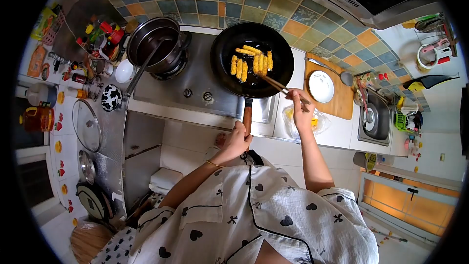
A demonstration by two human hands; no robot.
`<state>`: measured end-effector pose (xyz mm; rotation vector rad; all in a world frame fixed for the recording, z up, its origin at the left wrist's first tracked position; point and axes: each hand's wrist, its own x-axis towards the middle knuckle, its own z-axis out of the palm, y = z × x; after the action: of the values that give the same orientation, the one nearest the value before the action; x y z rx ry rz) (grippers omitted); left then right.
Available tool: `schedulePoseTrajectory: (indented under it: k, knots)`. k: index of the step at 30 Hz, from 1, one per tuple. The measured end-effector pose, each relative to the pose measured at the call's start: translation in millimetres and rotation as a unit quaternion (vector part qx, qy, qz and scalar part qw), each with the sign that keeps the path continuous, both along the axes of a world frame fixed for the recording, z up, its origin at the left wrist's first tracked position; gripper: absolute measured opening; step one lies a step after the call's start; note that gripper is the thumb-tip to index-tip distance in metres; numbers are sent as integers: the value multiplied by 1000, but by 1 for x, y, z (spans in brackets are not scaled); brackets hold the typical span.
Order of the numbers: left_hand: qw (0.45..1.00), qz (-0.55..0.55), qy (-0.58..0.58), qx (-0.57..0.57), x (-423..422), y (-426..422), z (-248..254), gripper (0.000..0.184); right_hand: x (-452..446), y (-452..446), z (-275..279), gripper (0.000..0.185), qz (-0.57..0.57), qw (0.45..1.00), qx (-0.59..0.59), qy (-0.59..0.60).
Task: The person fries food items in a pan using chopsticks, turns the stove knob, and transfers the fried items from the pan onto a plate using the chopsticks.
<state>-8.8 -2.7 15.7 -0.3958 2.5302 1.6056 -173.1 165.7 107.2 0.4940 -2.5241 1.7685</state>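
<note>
A black frying pan (222, 63) sits on the right side of the stove, its wooden handle (247, 117) pointing toward me. My left hand (237, 143) is closed around the end of that handle. Several golden-yellow breaded sticks (239, 68) lie in the oily pan, most of them side by side. My right hand (301, 110) grips a pair of wooden chopsticks (273, 82), whose tips reach in among the sticks at the pan's near side. Below the right hand lies a clear plastic bag (320, 123) with yellow pieces inside.
A dark pot (132, 51) with a ladle (141, 71) stands on the left burner. To the right, a white plate (321, 86) rests on a wooden cutting board (344, 105), beside a spatula (346, 77) and the sink (383, 129). A glass lid (88, 124) is at left.
</note>
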Motion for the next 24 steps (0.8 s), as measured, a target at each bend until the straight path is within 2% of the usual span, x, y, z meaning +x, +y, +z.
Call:
schedulePoseTrajectory:
  k: [5, 10, 14, 20, 24]
  knots:
    - [1000, -11, 0, -24, -1, -1, 2, 36, -20, -1, -6, 20, -41, 993, 58, 91]
    - [1000, 5, -28, 4, -2, 0, 6, 37, -25, -5, -19, 22, -14, 992, 89, 87]
    - [999, 7, -46, 19, -3, -1, 11, 38, -18, 0, -23, 27, 0, 999, 42, 0]
    - [999, -3, -39, 4, -3, -1, 7, 38, -6, -11, -3, 28, -8, 1000, -21, -15]
    - [1000, -3, -17, -5, -2, -1, 7, 38, 11, -37, -6, 26, 70, 994, -57, -64]
